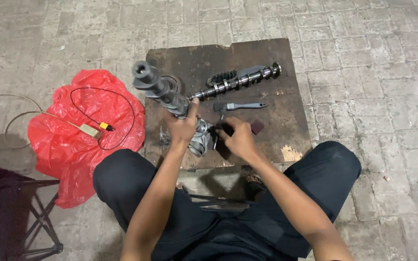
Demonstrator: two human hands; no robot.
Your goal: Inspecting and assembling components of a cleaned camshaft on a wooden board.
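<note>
Grey brick paving (364,58) covers the ground, and the person sits low over it with knees spread, dark trousers on both legs. Between the knees lies a dark, stained wooden board (286,125) that serves as the work surface. To its left a crumpled red plastic bag (68,145) is spread on the paving, with a thin black wire (122,104) looped across it and a small yellow-tipped connector block (95,129) resting on top; a pale cable (20,116) curves away from it over the bricks. At the lower left corner stands a folding stool (30,212) with a dark seat.

The left hand (184,126) is closed around the lower part of a grey camshaft (163,92), holding it tilted so its far end rises up and to the left above the board's near left part. The right hand (238,137) is curled with fingers pinched on something small and dark just beside the camshaft's lower end; what it is cannot be made out.

Farther back on the board a second camshaft (238,83) lies at a slant, and a black wire brush (222,76) lies just behind it. Nearer the hands rests a small paintbrush (240,106) with a grey handle. A dark reddish scrap (257,127) lies just right of the right hand.
</note>
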